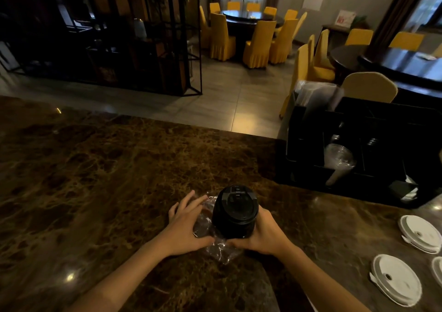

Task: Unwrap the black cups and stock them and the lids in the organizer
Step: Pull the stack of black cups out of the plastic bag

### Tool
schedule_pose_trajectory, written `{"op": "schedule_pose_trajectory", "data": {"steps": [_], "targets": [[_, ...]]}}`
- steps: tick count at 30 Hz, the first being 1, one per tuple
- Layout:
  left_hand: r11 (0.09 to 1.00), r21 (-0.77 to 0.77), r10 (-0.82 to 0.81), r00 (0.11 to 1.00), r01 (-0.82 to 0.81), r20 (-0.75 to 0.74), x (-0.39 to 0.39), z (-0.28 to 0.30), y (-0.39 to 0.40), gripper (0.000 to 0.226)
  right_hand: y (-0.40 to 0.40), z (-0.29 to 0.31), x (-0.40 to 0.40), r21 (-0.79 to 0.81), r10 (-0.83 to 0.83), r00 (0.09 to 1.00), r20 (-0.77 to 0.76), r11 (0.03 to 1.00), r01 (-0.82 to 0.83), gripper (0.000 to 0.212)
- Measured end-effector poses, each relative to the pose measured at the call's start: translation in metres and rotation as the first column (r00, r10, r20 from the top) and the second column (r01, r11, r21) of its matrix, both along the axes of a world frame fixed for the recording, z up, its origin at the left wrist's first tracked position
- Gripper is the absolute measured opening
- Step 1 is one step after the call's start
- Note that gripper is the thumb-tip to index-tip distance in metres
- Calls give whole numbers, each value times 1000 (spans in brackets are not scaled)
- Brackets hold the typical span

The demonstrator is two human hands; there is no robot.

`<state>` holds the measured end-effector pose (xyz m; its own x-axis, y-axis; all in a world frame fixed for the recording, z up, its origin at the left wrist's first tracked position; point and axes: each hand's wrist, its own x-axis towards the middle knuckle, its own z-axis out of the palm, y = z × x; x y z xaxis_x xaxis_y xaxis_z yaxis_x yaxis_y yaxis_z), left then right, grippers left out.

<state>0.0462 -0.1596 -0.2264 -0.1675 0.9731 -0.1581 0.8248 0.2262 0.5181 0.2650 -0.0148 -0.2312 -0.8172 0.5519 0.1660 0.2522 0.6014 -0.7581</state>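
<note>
A stack of black lids (pixel 235 212) stands upright on the brown marble counter (pixel 95 180), just in front of me. My right hand (pixel 264 234) grips its right side near the base. Clear plastic wrap (pixel 215 244) is pulled down and crumpled around the bottom of the stack. My left hand (pixel 185 224) rests on that wrap with its fingers spread and the thumb pressing it down. The black organizer (pixel 358 158) stands at the right, with clear plastic cups (pixel 338 159) in one of its compartments.
White lids (pixel 395 279) (pixel 419 234) lie flat on the counter at the lower right. A bundle of clear wrapped items (pixel 315 94) pokes up behind the organizer. Beyond the counter's far edge are a tiled floor, dark shelving and yellow-covered chairs around tables.
</note>
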Motion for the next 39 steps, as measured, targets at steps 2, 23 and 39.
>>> {"op": "schedule_pose_trajectory", "data": {"steps": [2,23,39], "targets": [[999,-21,25,998,-24,50,-1,5,1,61,0,1,0,-8,4,1000,-2,1000,-4,92],[926,-283,370,457,-249,809,1,42,23,57,4,17,-1,4,-3,1000,15,1000,3,92],[955,-269,297,418,-127,859,7,71,26,116,1,41,-6,53,85,994,63,995,-88,106]]}}
